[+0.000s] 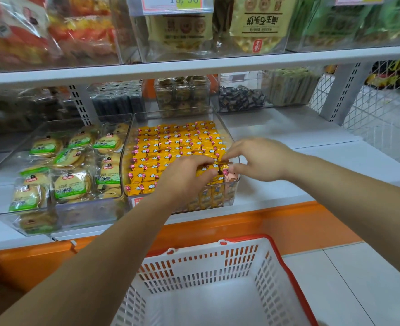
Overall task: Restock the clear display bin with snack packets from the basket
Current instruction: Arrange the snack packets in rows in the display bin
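Observation:
A clear display bin [227,135] on the middle shelf holds tight rows of small yellow snack packets [178,142]. Over its front right corner, my left hand [185,177] and my right hand [257,158] meet, fingers pinched on the same yellow packets [217,169] at the front row. Below, near the bottom of the view, stands the white basket [217,262] with a red rim; its visible inside shows no packets.
A second clear bin [4,168] of green-labelled round biscuits sits left of the yellow one. Smaller bins of dark sweets [241,100] and cookies stand behind. An upper shelf [194,67] overhangs with bagged snacks. Orange shelf edging [264,222] lies between bin and basket.

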